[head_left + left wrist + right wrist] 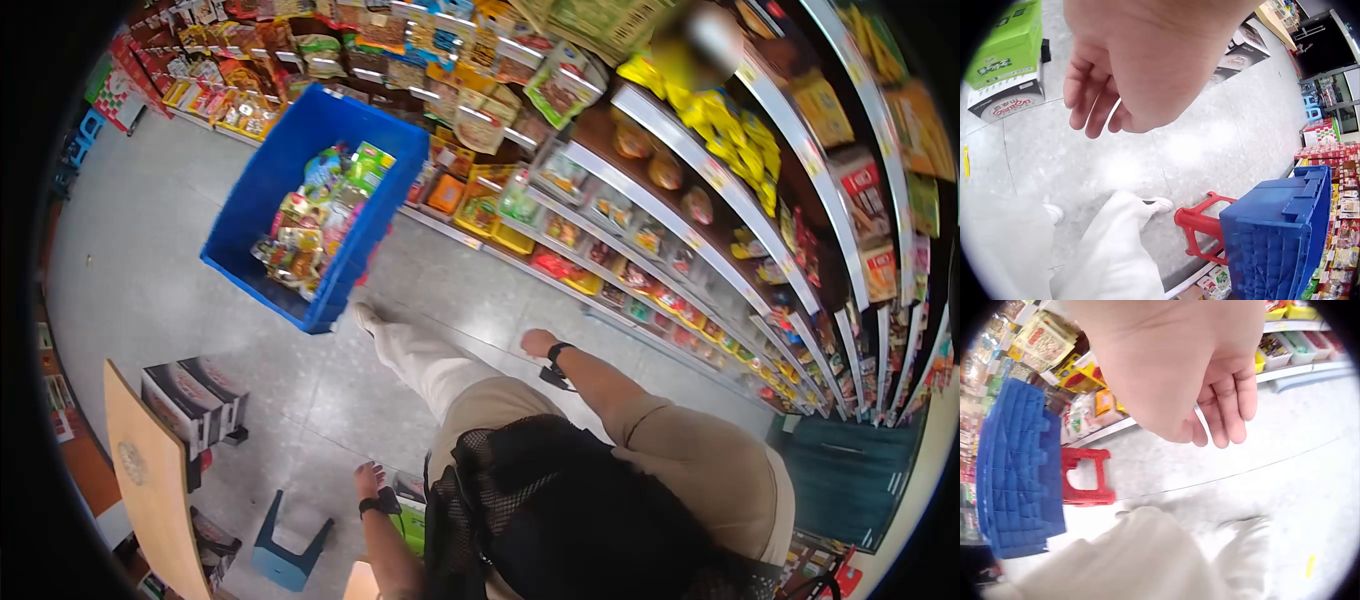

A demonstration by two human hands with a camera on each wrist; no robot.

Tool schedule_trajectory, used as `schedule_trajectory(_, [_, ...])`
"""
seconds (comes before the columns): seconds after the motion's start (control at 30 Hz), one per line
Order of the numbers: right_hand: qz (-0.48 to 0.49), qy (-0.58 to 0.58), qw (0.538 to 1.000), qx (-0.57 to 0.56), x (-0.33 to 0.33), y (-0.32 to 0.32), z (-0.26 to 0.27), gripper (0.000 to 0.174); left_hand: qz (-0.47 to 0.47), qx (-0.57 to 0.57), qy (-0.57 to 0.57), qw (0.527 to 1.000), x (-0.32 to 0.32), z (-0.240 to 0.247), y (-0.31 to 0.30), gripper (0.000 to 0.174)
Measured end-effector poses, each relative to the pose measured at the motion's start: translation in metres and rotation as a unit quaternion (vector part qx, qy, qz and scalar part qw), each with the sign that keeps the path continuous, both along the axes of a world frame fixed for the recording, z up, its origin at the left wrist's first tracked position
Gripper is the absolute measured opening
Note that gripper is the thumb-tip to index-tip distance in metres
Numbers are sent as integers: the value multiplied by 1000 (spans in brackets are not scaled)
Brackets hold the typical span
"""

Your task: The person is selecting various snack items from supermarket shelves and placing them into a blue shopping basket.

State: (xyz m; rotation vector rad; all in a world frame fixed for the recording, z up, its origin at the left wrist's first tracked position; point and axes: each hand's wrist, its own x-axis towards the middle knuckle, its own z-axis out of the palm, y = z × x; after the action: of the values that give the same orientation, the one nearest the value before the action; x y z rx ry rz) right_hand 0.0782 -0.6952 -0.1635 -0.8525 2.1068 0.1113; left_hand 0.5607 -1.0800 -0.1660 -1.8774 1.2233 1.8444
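My left hand (369, 480) hangs over the floor beside my body, a dark band and a small device on its wrist. In the left wrist view its loosely bent fingers (1090, 94) hold nothing. My right hand (540, 343) is lowered in front of the shelves, also with a banded wrist. Its fingers (1229, 403) are relaxed around empty air in the right wrist view. Ahead of me, apart from both hands, a blue plastic bin (300, 130) holds several colourful snack packets (300, 255). The bin rests on a red stool (1200, 222).
Shelves of packaged snacks (660, 165) curve along the front and right. A blue-grey stool (290, 540), a wooden board (150, 480) and printed cartons (190, 400) stand at the left. A green box (1007, 47) sits on a carton near my left hand.
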Motion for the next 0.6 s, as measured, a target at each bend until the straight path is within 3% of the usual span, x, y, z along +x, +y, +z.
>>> schedule_trajectory(0.03, [89, -31, 994, 52, 9, 47, 0, 32, 18, 5, 8, 1000, 8, -5, 32, 30])
schedule_trajectory(0.07, [11, -39, 998, 54, 24, 103, -28, 25, 24, 23, 18, 999, 14, -3, 67, 29])
schedule_trajectory(0.1, [142, -52, 981, 122, 34, 140, -8, 22, 28, 39, 22, 999, 27, 0, 98, 28])
schedule_trajectory(0.13, [-20, -115, 976, 183, 39, 168, 7, 25, 32, 56, 26, 998, 40, 5, 130, 26])
schedule_trajectory(0.2, [-223, -138, 945, 194, 45, 204, 46, 30, -85, 214, 96, 968, 101, -75, 166, 23])
schedule_trajectory(0.3, [-33, -70, 997, 11, 36, 264, 34, 28, -43, 150, 38, 987, 83, -31, 223, 25])
schedule_trajectory(0.33, [-140, -66, 987, -45, 34, 274, 46, 27, -41, 147, 33, 988, 80, -29, 233, 26])
schedule_trajectory(0.4, [-341, -58, 925, -159, 25, 284, 66, 26, -43, 131, 38, 990, 68, -34, 246, 28])
schedule_trajectory(0.5, [-316, 150, 907, -234, 15, 300, 100, 25, -59, 85, 65, 993, 31, -53, 251, 30])
schedule_trajectory(0.6, [-445, 122, 837, -294, 4, 329, 150, 24, -107, 30, 29, 993, -67, -16, 261, 29])
